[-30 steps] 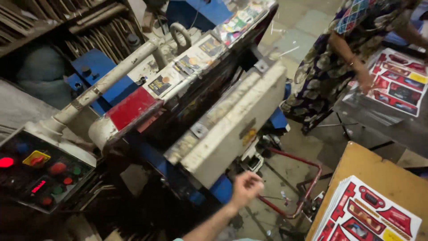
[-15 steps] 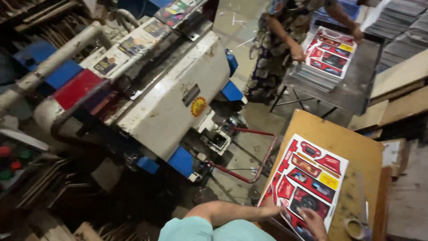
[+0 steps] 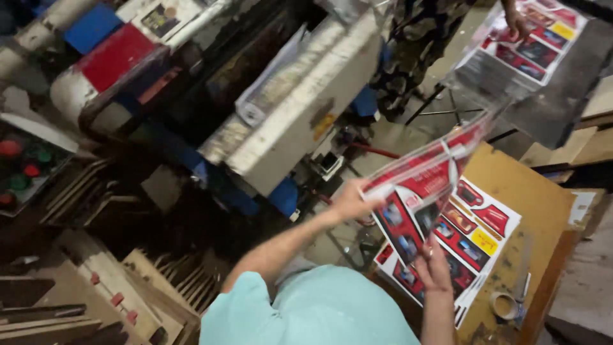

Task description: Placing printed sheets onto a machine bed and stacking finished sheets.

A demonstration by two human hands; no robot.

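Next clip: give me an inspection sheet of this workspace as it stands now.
Surface: wooden table, stained, bearing a stack of printed sheets.
Job's things: one red printed sheet, lifted above the stack and bent.
Clutter: tape roll near the table's front edge.
Grippers: left hand grips the lifted sheet's left edge; right hand holds its lower edge.
Cables: nothing seen clearly.
Surroundings: large press machine at left with a button panel; wooden frames beside it; another person at a metal stand with more sheets.
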